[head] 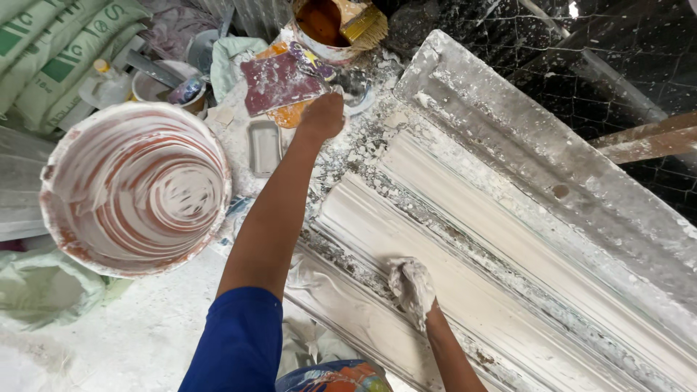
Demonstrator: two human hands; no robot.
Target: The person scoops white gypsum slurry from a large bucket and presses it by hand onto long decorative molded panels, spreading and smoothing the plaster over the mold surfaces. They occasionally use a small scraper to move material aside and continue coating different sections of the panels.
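My left hand (323,115) reaches far forward to the cluttered end of the bench, fingers closed around something small beside a reddish sheet of sandpaper (277,81); what it holds is hidden. My right hand (412,287), coated in white plaster, rests flat on the wet plaster of a long white cornice mould (508,239) that runs diagonally from upper left to lower right.
A large orange bucket (51,210) smeared with white plaster sits at left. A tin of brown liquid (319,22) with a brush (367,25) stands at top centre. A small grey tray (264,147), green-printed sacks (58,51) and a wooden slat (646,141) lie around.
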